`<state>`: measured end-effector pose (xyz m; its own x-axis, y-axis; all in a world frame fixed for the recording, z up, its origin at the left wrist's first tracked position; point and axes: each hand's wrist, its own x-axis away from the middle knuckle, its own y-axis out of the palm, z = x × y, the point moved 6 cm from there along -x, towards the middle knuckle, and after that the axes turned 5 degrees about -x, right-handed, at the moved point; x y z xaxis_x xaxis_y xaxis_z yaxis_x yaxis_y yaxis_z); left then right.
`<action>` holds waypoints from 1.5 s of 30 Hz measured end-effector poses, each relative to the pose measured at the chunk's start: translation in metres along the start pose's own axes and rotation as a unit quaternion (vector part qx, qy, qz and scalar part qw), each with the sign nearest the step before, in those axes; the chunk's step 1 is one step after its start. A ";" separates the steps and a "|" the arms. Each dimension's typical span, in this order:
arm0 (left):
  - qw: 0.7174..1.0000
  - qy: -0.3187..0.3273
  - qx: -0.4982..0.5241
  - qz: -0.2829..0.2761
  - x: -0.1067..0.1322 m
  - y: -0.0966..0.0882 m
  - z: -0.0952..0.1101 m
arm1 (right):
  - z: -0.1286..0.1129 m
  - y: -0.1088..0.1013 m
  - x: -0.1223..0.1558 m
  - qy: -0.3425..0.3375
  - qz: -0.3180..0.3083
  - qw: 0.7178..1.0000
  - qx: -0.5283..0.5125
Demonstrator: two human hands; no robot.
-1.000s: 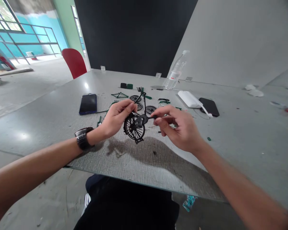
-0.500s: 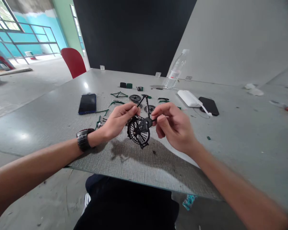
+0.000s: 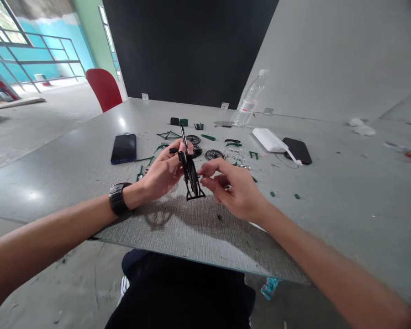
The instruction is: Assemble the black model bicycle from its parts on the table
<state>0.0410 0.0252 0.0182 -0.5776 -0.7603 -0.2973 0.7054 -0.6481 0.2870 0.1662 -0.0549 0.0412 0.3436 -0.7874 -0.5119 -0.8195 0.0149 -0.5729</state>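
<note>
A small black model bicycle part with one wheel [image 3: 191,173] is held above the grey table [image 3: 71,155], turned edge-on to me. My left hand [image 3: 162,171], a dark watch on its wrist, grips its frame between thumb and fingers. My right hand [image 3: 233,189] is just right of the wheel, fingers curled, fingertips at the wheel's side. Loose black wheels [image 3: 214,154] and green and black model parts [image 3: 169,135] lie on the table beyond my hands.
A dark phone [image 3: 123,148] lies at the left. A white power bank [image 3: 270,140] and a black phone [image 3: 297,151] lie at the right, a clear bottle [image 3: 249,101] behind them. A red chair [image 3: 104,88] stands far left. Paper scraps lie far right.
The model has been turned from side-on to edge-on and moved slightly left. My right hand has dropped lower and let go of the crank area.
</note>
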 end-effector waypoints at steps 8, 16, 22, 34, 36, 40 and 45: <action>0.999 0.015 -0.034 -0.024 0.005 0.003 -0.003 | -0.017 0.004 0.007 -0.118 0.036 0.975 0.183; 0.995 0.072 -0.070 -0.008 0.005 0.006 0.007 | -0.029 0.011 0.010 -0.216 0.053 0.875 0.430; 0.996 0.048 -0.073 0.001 0.008 0.008 0.007 | -0.035 0.011 0.012 -0.257 0.067 0.832 0.487; 0.971 0.125 -0.199 0.041 0.010 0.004 0.014 | -0.010 0.018 0.001 -0.041 -0.036 0.984 0.171; 0.950 0.164 -0.257 0.062 0.014 0.004 0.021 | -0.005 0.018 0.000 -0.004 -0.043 0.993 0.110; 0.906 0.227 -0.352 0.063 0.017 0.007 0.032 | 0.002 0.018 -0.001 0.059 -0.069 0.996 0.021; 0.944 0.164 -0.283 0.042 0.006 0.000 0.021 | -0.010 -0.001 0.001 -0.016 0.046 0.998 0.050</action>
<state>0.0288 0.0201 0.0351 -0.4163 -0.6941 -0.5873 0.9035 -0.3881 -0.1819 0.1628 -0.0620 0.0480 0.2846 -0.7601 -0.5841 -0.7989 0.1487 -0.5828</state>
